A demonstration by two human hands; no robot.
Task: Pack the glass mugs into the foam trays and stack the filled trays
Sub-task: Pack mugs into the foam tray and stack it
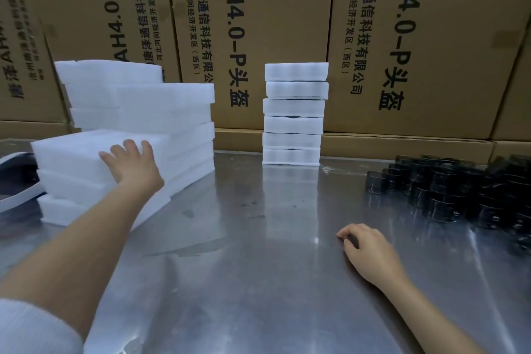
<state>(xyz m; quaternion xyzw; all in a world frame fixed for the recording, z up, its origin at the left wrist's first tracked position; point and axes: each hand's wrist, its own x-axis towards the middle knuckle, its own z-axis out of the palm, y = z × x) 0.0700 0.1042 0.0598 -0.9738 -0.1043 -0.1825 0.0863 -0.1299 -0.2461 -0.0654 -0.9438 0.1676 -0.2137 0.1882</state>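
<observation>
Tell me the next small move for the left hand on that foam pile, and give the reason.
Probably lift the top foam tray off the left pile and bring it to the bare metal table in front. The left hand already lies on that tray, the right hand rests on the table holding nothing, and the glass mugs wait unpacked at the right.

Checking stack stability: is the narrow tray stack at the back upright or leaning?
Upright. The tray stack stands on the table against the boxes; its trays sit slightly offset, with no clear lean. Neither hand touches it.
</observation>
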